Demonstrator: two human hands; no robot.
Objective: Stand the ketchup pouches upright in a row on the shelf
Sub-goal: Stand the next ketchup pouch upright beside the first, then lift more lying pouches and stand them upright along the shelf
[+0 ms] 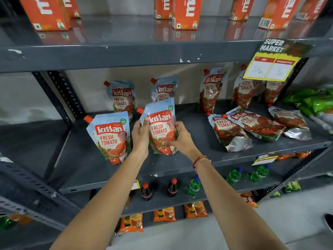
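Both my hands hold one ketchup pouch (161,123) upright on the grey middle shelf (180,161): my left hand (140,136) grips its left edge, my right hand (177,139) its lower right side. Another pouch (110,137) stands upright just left of it. Two more stand behind, one at back left (122,96) and one at back centre (164,89). Further right, three pouches (211,89) lean against the back wall. Three pouches lie flat at the right: one (228,131), a second (257,123) partly on top of it, and a third (288,120).
A yellow price tag (272,67) hangs from the upper shelf edge over the right pouches. Orange juice cartons (186,12) stand on the top shelf. Green packets (313,101) lie at the far right. Soda bottles (172,187) and orange sachets fill the lower shelves.
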